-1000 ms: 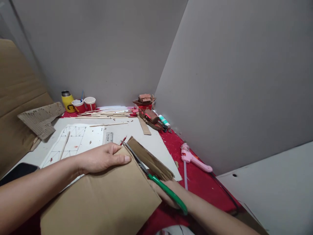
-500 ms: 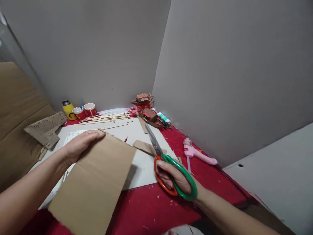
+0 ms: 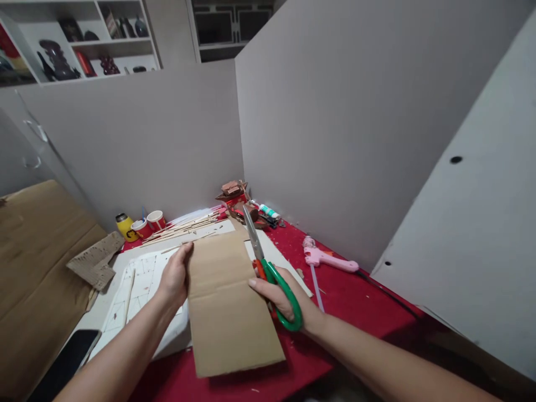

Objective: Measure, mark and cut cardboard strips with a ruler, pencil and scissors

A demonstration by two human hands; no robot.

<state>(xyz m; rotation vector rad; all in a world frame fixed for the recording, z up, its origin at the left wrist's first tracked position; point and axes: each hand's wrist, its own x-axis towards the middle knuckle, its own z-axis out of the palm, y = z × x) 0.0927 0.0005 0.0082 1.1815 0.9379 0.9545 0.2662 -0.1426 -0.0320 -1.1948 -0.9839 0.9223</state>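
Note:
My left hand grips the left edge of a tall brown cardboard sheet and holds it in front of me over the red table. My right hand is closed on scissors with green and orange handles. The blades are together and point up and away along the sheet's right edge. My right thumb rests against that edge.
A white board with drawn lines lies under the sheet. A pink glue gun lies to the right. Wooden sticks, two red cups, a yellow flask and small scraps stand at the back. Grey panels wall the table in. A phone lies at the left.
My left hand turned the cardboard sheet upright and brought it to the middle. My right hand moved the scissors left to the sheet's right edge. The cut-off strip is out of sight. My head has tilted up.

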